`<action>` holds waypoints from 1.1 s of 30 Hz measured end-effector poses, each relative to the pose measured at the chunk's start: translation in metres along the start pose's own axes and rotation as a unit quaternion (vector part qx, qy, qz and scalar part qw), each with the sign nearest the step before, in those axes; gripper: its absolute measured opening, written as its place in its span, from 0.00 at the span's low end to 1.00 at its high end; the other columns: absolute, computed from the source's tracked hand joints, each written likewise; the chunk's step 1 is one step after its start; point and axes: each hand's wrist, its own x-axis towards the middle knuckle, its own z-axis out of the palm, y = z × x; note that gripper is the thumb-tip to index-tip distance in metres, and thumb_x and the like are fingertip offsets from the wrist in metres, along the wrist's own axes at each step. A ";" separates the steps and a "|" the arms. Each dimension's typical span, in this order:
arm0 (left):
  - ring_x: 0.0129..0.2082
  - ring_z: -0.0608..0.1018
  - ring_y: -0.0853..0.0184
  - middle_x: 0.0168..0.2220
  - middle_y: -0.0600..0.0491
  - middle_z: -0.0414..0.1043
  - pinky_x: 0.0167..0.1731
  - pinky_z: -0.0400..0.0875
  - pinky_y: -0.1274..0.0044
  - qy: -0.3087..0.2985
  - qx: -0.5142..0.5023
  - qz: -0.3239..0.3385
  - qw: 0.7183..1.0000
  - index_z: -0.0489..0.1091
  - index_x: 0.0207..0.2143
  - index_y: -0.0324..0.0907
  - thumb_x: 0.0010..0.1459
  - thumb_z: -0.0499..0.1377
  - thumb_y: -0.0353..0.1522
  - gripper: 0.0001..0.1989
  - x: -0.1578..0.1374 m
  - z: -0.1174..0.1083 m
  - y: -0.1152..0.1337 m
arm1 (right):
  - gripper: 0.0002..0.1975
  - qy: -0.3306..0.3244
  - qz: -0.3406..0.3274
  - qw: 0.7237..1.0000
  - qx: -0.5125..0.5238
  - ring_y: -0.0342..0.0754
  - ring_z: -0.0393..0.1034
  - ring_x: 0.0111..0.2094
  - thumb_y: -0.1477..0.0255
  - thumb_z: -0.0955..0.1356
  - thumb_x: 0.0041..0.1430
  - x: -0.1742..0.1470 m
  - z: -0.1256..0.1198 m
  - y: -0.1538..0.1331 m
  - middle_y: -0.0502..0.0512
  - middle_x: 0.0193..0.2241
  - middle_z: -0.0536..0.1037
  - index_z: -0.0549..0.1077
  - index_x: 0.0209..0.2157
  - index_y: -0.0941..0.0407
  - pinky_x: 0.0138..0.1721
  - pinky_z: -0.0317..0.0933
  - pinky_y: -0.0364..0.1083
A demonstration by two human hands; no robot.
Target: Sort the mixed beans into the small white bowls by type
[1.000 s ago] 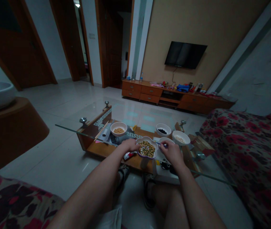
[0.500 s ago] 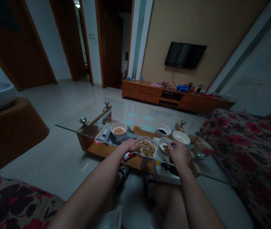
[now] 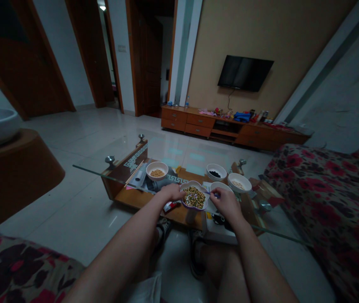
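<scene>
My left hand (image 3: 175, 192) grips the left rim of a flower-shaped bowl (image 3: 194, 208), thumb over its edge. Mixed yellow, green and whitish beans (image 3: 194, 197) fill that bowl. Pinched in my right hand (image 3: 228, 203) is a small purple spoon (image 3: 209, 193), its tip at the bowl's right rim. Partly hidden behind the right hand stands a white bowl (image 3: 220, 185); its contents cannot be seen now. Around it are a bowl with black beans (image 3: 215, 173) and a bowl with pale pieces (image 3: 238, 184). Farther left sits a bowl of yellowish beans (image 3: 157, 172).
The bowls stand on a glass-topped coffee table (image 3: 91, 169). Chopsticks (image 3: 134, 173) lie at its left, and a red-and-white packet (image 3: 170, 206) is near my left hand. Patterned sofas (image 3: 321, 189) flank the table. A low cabinet (image 3: 198, 122) stands beneath the television (image 3: 245, 73).
My right hand has moved left with the spoon, from over the white bowl to the right rim of the flower-shaped bowl. My left hand has stayed in place.
</scene>
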 end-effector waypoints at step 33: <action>0.44 0.77 0.55 0.48 0.43 0.74 0.41 0.72 0.70 0.003 0.000 0.005 1.000 0.72 0.51 0.41 0.58 0.47 0.49 0.29 0.007 0.006 -0.004 | 0.13 -0.102 -0.024 0.992 -0.069 0.47 0.72 0.37 0.65 0.63 0.58 0.001 0.012 -0.002 0.56 0.36 0.79 0.77 0.38 0.52 0.31 0.53 0.41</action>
